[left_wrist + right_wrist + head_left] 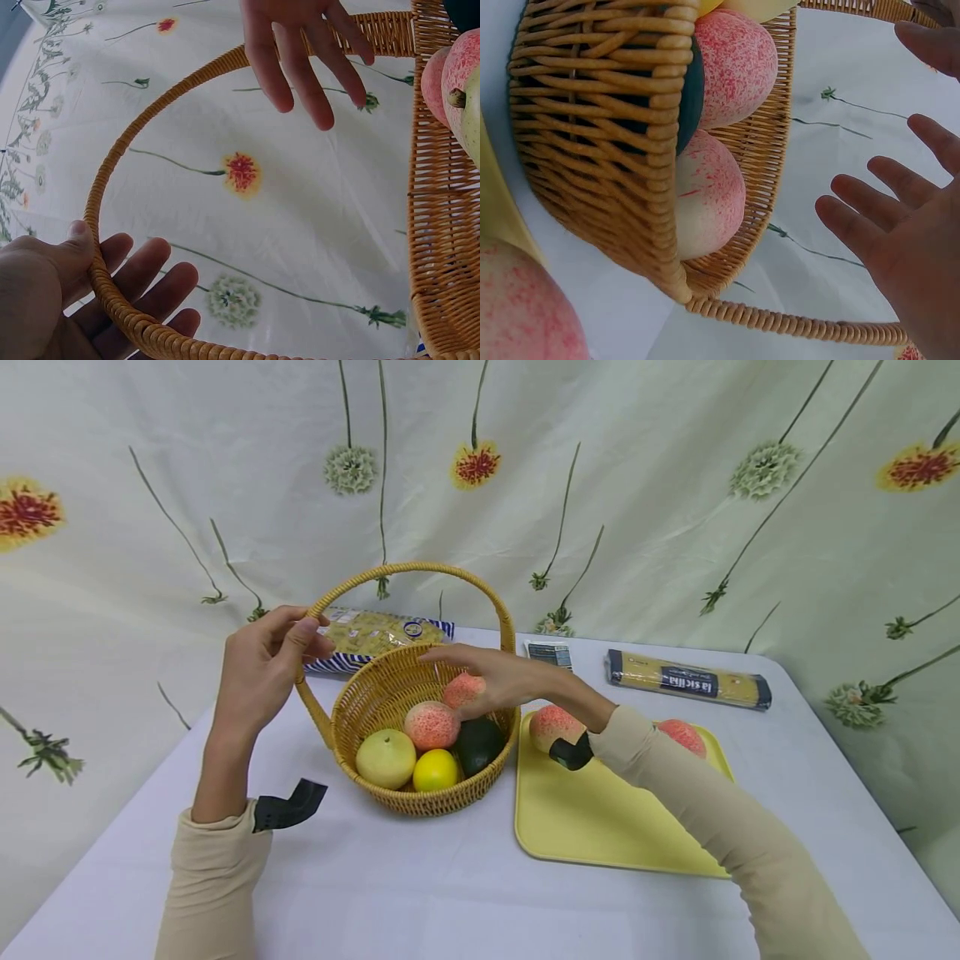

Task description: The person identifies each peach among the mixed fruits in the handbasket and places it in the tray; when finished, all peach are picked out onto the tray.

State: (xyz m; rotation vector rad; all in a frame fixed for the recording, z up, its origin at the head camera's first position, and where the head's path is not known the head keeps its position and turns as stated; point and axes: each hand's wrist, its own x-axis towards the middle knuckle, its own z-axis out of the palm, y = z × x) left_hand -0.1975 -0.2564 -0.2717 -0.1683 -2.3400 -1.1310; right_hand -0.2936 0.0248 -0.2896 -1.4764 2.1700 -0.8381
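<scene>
A round wicker basket (427, 803) stands on the table with its tall handle (420, 567) upright. My left hand (258, 664) grips the handle's left side, thumb on one side and fingers on the other in the left wrist view. Inside the basket lie a speckled pink peach (432, 725), a second peach (461, 688), a pale yellow-green round fruit (386, 760), a yellow lemon (436, 771) and a dark green fruit (480, 745). Over the basket's right side is my right hand (506, 675), its fingers extended and apart, holding nothing; it partly covers the second peach in the head view.
Right of the basket lies a yellow tray (615, 827) bearing a peach (553, 729) and another peach (682, 737), partly behind the right forearm. At the back are a bag of pasta (382, 631), a small packet (550, 654) and a spaghetti pack (690, 679). Flowered cloth (645, 502) hangs behind.
</scene>
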